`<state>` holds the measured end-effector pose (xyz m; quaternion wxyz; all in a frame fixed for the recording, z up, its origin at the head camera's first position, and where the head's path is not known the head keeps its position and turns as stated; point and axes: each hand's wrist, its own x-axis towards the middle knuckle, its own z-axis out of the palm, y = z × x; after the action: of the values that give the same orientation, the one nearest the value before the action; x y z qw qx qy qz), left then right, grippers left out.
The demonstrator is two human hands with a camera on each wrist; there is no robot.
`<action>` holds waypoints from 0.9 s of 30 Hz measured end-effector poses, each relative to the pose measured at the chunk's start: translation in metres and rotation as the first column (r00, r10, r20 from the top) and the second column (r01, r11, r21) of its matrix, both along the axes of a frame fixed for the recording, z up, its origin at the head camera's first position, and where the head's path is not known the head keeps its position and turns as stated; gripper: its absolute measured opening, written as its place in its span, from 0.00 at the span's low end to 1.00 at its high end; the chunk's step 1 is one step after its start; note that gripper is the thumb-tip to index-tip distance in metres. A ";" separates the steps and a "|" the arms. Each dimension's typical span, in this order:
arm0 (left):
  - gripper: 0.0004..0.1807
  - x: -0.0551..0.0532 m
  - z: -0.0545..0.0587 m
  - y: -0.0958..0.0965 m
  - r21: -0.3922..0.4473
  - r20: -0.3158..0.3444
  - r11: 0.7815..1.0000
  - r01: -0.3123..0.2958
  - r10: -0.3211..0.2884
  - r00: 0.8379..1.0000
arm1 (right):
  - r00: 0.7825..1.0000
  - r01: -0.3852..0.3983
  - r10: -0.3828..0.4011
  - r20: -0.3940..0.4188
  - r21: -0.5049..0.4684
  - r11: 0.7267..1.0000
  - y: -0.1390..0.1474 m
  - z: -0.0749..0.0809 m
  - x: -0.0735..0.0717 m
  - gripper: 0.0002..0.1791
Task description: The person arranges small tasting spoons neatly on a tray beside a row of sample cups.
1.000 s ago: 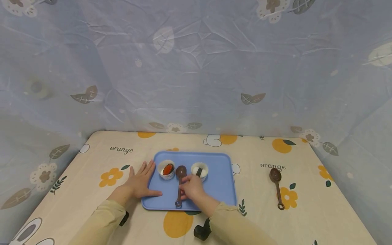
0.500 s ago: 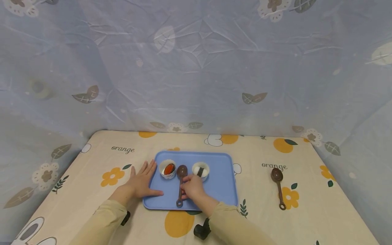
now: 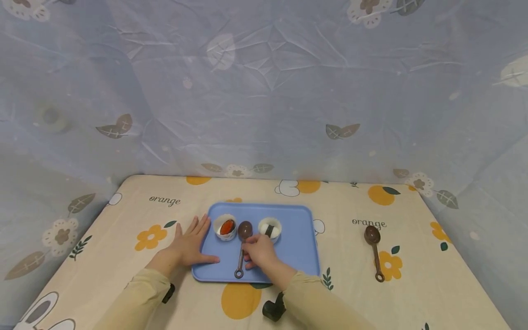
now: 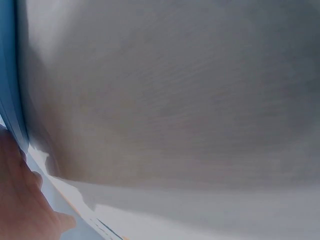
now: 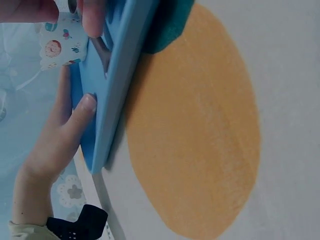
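Observation:
A blue tray lies on the cloth-covered table. My left hand rests spread at its left edge, thumb on the tray and fingers along the rim. With its fingertips my right hand pinches the handle of a brown spoon lying on the tray, bowl end away from me. To the spoon's left stands a small white cup holding a red-orange topped sushi piece. On its right is another white cup with a white, black-banded sushi piece. The right wrist view shows the spoon handle beside a finger.
A second brown spoon lies on the patterned tablecloth, off to the right of the tray. A grey-blue printed curtain closes off the back and sides. Black wrist devices sit under the forearms.
The ring end of the spoon handle has swung slightly left on the tray, in my right hand. My left hand and the cups have stayed put.

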<state>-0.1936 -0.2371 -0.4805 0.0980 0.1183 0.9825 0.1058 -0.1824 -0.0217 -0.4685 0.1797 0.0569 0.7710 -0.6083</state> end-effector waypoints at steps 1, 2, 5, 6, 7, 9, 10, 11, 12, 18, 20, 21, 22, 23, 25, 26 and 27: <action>0.67 0.000 -0.001 0.000 -0.002 -0.002 1.000 -0.001 0.001 1.000 | 1.000 -0.001 0.001 0.004 0.000 1.000 0.000 0.001 0.000 0.11; 0.67 -0.001 -0.002 -0.001 -0.004 -0.004 1.000 0.000 0.000 1.000 | 1.000 -0.003 0.003 0.008 0.000 1.000 0.000 0.002 0.001 0.11; 0.67 -0.001 -0.002 -0.001 0.000 -0.008 1.000 0.002 -0.002 1.000 | 1.000 -0.008 0.008 0.005 -0.002 1.000 0.001 0.006 0.002 0.11; 0.67 0.000 -0.002 -0.001 -0.002 -0.009 1.000 0.002 -0.002 1.000 | 1.000 -0.011 0.011 0.004 -0.003 1.000 0.001 0.008 0.002 0.10; 0.67 0.000 -0.001 -0.001 0.000 -0.010 1.000 0.004 -0.004 1.000 | 1.000 -0.013 0.013 0.005 -0.004 1.000 0.002 0.010 0.003 0.10; 0.67 0.001 0.001 0.000 -0.002 -0.012 1.000 0.007 -0.007 1.000 | 1.000 -0.020 0.020 0.003 -0.003 1.000 0.003 0.014 0.004 0.11; 0.67 0.001 0.002 0.000 -0.001 -0.013 1.000 0.008 -0.008 1.000 | 1.000 -0.028 0.028 0.001 0.001 1.000 0.003 0.016 0.005 0.11; 0.67 0.001 0.003 0.001 -0.004 -0.012 1.000 0.008 -0.008 1.000 | 0.999 -0.038 0.038 -0.002 0.006 0.999 0.004 0.018 0.005 0.12; 0.67 0.002 0.003 0.001 -0.007 -0.013 1.000 0.009 -0.009 1.000 | 0.999 -0.049 0.049 -0.006 0.013 0.999 0.004 0.019 0.006 0.12; 0.67 0.001 0.002 0.001 0.002 -0.012 1.000 0.012 -0.012 1.000 | 0.993 -0.111 0.112 -0.023 0.037 0.993 0.008 0.026 0.006 0.12; 0.67 0.000 0.001 0.000 0.003 -0.009 1.000 0.010 -0.010 1.000 | 0.992 -0.122 0.123 -0.022 0.035 0.992 0.010 0.028 0.006 0.12; 0.67 0.000 0.001 0.000 0.001 -0.006 1.000 0.010 -0.010 1.000 | 0.991 -0.129 0.129 -0.020 0.034 0.991 0.011 0.029 0.006 0.12; 0.67 -0.001 0.000 0.000 0.004 -0.006 1.000 0.011 -0.011 1.000 | 0.991 -0.135 0.135 -0.018 0.032 0.990 0.012 0.030 0.006 0.13; 0.67 -0.001 0.000 0.000 0.007 -0.006 1.000 0.011 -0.011 1.000 | 0.990 -0.139 0.139 -0.015 0.029 0.990 0.013 0.031 0.006 0.13; 0.67 -0.001 0.000 0.000 0.001 -0.001 1.000 0.009 -0.009 1.000 | 0.989 -0.146 0.147 -0.016 0.032 0.989 0.015 0.033 0.006 0.14; 0.67 0.000 0.000 0.000 0.003 -0.004 1.000 0.009 -0.009 1.000 | 0.989 -0.148 0.148 -0.014 0.034 0.988 0.015 0.034 0.006 0.14; 0.67 0.000 0.001 0.001 0.006 -0.005 1.000 0.010 -0.010 1.000 | 0.989 -0.150 0.150 -0.012 0.036 0.988 0.016 0.035 0.006 0.15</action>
<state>-0.1938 -0.2366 -0.4799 0.0956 0.1236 0.9818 0.1081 -0.1763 -0.0054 -0.4331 0.2181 -0.0026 0.7850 -0.5798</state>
